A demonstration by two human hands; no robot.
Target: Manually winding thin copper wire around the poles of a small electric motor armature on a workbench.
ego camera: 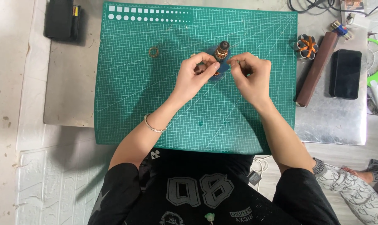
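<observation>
head cam, top-down, close over green mat (134,83)

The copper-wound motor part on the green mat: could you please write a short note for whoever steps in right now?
Left hand: fingers pinched beside the copper-wound motor part, apparently steadying it; what lies under the fingers is hidden.
Right hand: fingertips pinched together close to the part, probably on a thin wire, too fine to confirm.
Things: the part stands near the middle of the green cutting mat. A small copper wire ring lies loose on the mat to the left. A second wound coil piece sits off the mat to the right, beside a brown bar and a black phone.
Done and left: how far the winding has got cannot be told.
</observation>
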